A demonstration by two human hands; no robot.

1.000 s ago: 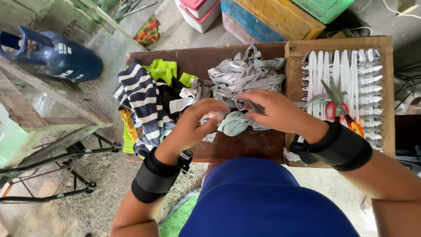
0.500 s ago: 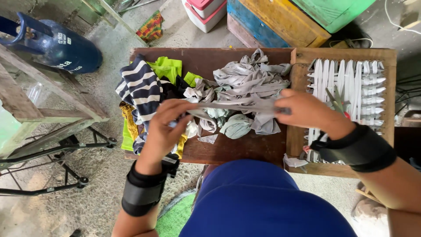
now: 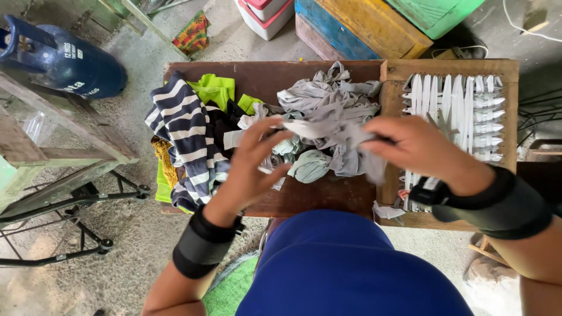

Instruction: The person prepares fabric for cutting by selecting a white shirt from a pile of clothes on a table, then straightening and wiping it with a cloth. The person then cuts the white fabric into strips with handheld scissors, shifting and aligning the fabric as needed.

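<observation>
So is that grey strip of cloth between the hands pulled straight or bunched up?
Pulled straight: the grey strip spans flat from the left hand to the right hand.

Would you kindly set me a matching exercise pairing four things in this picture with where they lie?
1. dark blue metal gas cylinder
2. navy-and-white striped cloth
3. wooden frame woven with white strips
4. grey fabric strip

a. stretched between the left hand and right hand
b. table's right end
c. floor, far left
d. table's left end

Pairs: 1-c, 2-d, 3-b, 4-a
</observation>
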